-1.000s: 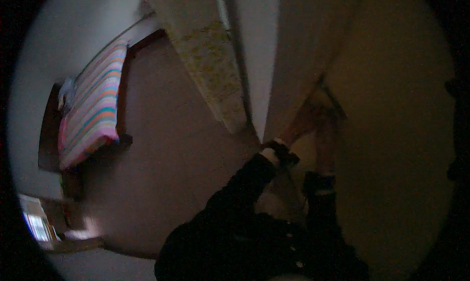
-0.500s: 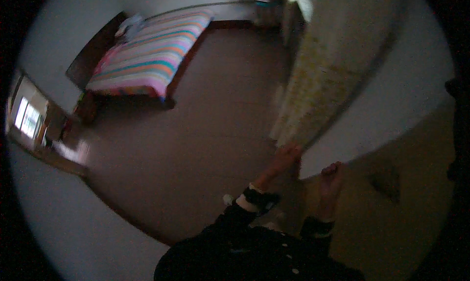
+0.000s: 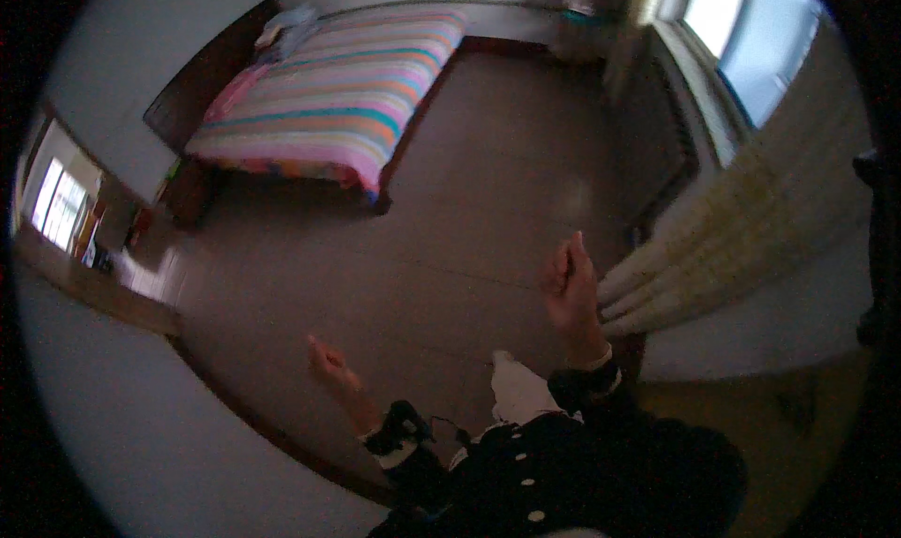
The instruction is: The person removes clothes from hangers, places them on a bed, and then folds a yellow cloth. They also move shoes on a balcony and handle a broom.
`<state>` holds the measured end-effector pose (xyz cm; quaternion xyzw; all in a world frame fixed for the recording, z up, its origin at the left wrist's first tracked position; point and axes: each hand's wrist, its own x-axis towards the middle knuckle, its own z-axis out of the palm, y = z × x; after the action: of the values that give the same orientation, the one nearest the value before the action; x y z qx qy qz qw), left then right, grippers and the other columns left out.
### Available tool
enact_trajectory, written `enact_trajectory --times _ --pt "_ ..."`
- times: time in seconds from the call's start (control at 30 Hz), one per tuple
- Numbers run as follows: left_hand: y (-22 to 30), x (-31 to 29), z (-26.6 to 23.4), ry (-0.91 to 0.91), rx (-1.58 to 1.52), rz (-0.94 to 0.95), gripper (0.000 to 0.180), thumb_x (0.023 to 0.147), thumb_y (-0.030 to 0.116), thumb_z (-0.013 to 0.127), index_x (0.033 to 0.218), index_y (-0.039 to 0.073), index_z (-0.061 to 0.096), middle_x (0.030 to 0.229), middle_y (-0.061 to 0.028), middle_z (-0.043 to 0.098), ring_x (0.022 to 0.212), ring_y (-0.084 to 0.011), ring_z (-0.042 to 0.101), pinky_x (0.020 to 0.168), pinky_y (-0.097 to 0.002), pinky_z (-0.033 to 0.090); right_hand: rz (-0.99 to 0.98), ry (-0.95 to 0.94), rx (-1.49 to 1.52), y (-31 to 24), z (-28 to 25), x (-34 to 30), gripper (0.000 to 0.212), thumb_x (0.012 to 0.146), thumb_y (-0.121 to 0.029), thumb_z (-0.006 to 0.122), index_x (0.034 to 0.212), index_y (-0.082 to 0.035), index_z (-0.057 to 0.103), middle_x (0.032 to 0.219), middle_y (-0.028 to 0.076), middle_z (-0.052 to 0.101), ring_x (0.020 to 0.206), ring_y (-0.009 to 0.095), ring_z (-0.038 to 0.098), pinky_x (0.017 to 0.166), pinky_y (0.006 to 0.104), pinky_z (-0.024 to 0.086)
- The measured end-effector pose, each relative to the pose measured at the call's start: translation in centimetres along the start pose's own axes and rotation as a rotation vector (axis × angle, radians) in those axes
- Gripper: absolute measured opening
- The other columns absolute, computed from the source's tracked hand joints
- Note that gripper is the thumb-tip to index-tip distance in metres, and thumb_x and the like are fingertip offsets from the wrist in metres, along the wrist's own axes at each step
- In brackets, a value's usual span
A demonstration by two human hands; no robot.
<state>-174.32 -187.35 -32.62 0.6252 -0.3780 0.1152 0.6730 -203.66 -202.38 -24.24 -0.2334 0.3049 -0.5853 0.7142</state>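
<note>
Above the brown floor [image 3: 441, 247], the right hand [image 3: 571, 280] is near the pale curtain [image 3: 727, 233], which hangs beside the window [image 3: 770, 45]. Its fingers curl in. The left hand [image 3: 334, 366] is well apart and blurry. I cannot tell if either grip is spread or pressed together.

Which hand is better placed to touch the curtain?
Probably the right hand: it shows just beside the curtain and looks empty, while the left hand is well off to the left.
</note>
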Motion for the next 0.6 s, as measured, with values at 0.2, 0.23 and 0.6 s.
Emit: enact_trajectory --times 0.2,0.23,0.6 --pt "-7.5 7.5 -2.7 0.255 0.32 -0.487 0.042 0.094 0.033 0.041 0.061 0.01 0.029 0.06 0.0015 0.026 0.056 -0.0098 0.026 0.049 -0.0286 0.025 0.102 -0.164 -0.062 9.4 10.7 10.8 0.042 0.095 -0.037 0.037 0.061 -0.013 0.038 0.048 -0.003 0.027 0.043 0.008 0.023 0.041 0.0248 0.021" --pt "-8.4 9.6 -2.6 0.341 0.311 -0.514 0.042 0.093 0.034 0.042 0.061 0.01 0.029 0.06 0.0019 0.026 0.056 -0.0098 0.026 0.05 -0.0286 0.025 0.073 -0.192 -0.106 11.2 12.2 12.6 0.042 0.095 -0.037 0.036 0.061 -0.013 0.038 0.048 -0.003 0.028 0.043 0.008 0.023 0.041 0.0251 0.02" --pt "-20.6 23.5 -12.4 0.931 0.504 -0.358 0.041 0.091 0.033 0.047 0.057 0.013 0.037 0.055 0.0021 0.035 0.051 -0.008 0.031 0.047 -0.0271 0.025 0.381 -0.585 -0.367 33.4 37.3 27.6 0.029 0.093 -0.03 0.044 0.072 -0.011 0.048 0.055 -0.006 0.028 0.047 0.005 0.026 0.044 0.0218 0.02"
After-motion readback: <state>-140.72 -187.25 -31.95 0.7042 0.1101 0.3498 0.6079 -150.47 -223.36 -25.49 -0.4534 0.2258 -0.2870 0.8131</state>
